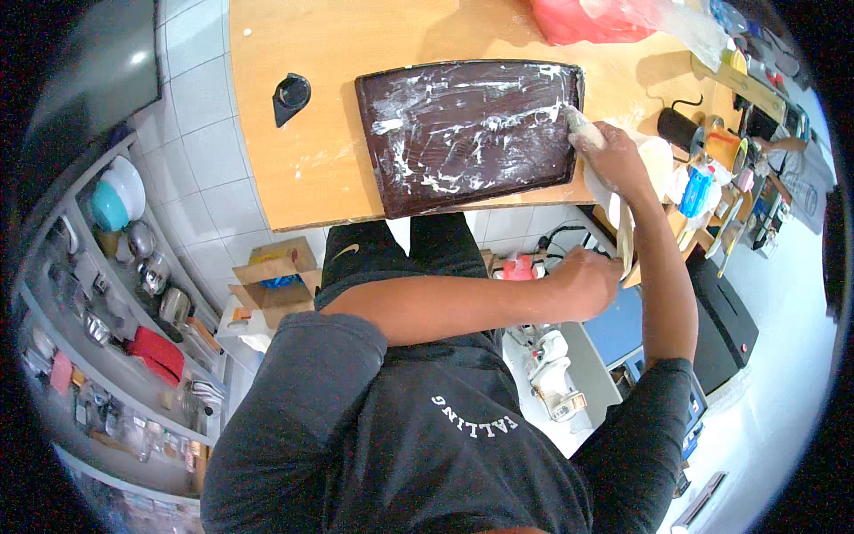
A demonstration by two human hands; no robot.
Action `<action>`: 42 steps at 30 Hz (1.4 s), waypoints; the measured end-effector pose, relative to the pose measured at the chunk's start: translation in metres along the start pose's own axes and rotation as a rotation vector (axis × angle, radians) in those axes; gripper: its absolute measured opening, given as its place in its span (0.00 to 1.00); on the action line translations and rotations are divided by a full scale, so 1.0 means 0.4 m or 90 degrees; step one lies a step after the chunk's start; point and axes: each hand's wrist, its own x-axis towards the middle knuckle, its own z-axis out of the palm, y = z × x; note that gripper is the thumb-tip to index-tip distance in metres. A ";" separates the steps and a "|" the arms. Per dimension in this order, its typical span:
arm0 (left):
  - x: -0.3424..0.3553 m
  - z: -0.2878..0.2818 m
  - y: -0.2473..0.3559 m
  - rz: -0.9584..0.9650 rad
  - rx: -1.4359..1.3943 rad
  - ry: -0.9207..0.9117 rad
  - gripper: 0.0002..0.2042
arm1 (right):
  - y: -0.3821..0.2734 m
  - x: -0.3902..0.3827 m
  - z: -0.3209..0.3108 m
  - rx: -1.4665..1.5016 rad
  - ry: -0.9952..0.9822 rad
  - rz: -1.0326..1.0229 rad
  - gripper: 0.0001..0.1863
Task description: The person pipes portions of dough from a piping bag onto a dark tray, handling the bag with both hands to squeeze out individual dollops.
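Nearby, a red bag (587, 22) lies past the smeared panel (471, 129); wooden table (307, 169), shelves (133, 320) leftward; my right hand (617, 164) and left hand (583, 285) clutch cloth (626, 236).

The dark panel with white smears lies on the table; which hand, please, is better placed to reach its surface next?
Probably the right hand: it is at the right edge of the panel, gripping a pale strip. The left hand is farther off, short of the table's near edge, by the strip's lower end.
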 end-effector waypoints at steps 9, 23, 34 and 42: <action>0.068 -0.044 -0.010 -0.083 -0.044 0.025 0.09 | 0.056 0.116 -0.044 -0.106 -0.048 -0.073 0.26; 0.095 -0.057 -0.043 -0.103 -0.086 0.103 0.12 | 0.030 0.155 -0.054 -0.197 -0.033 -0.091 0.23; 0.099 -0.062 -0.056 -0.089 -0.056 0.083 0.13 | 0.036 0.168 -0.049 -0.177 -0.025 -0.088 0.22; 0.098 -0.062 -0.055 -0.061 0.008 0.051 0.12 | 0.068 0.170 -0.035 -0.169 0.015 -0.128 0.17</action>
